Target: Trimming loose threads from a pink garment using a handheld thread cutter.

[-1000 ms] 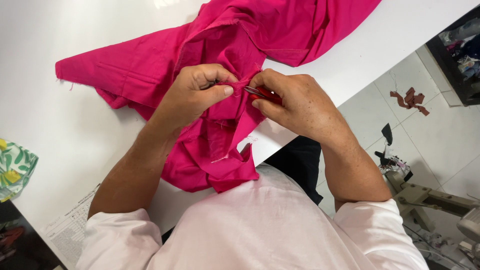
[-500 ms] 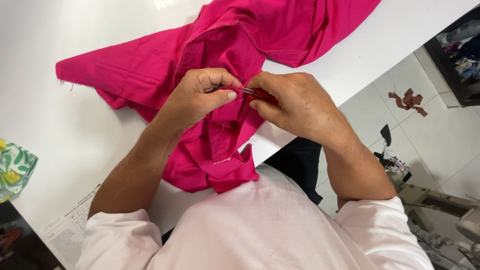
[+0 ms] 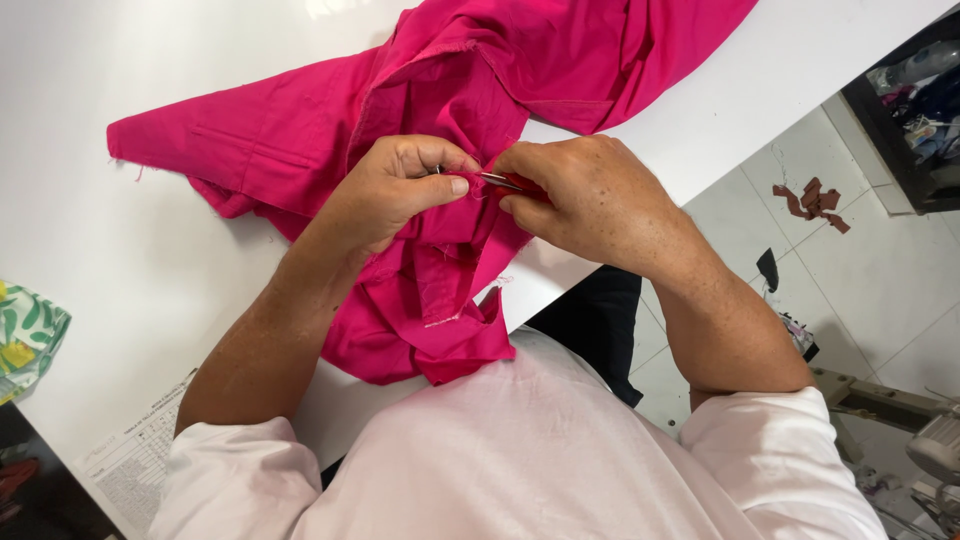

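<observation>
A bright pink garment [image 3: 300, 140] lies spread over a white table [image 3: 120, 280], with one part hanging over the near edge toward my lap. My left hand [image 3: 400, 190] pinches a fold of the pink fabric between thumb and fingers. My right hand [image 3: 590, 195] holds a small red-handled metal tool [image 3: 505, 183], its thin tip pointing left into the pinched fold. The two hands almost touch over the cloth. The tool's handle is mostly hidden inside my right hand.
A green leaf-patterned cloth [image 3: 25, 340] sits at the table's left edge. A printed paper sheet [image 3: 130, 465] lies at the near left corner. To the right is tiled floor with brown fabric scraps [image 3: 812, 200] and part of a machine [image 3: 900, 420].
My hands have stayed over the same fold. The right hand has shifted slightly, bringing the tool's tip closer into the fabric pinched by the left thumb.
</observation>
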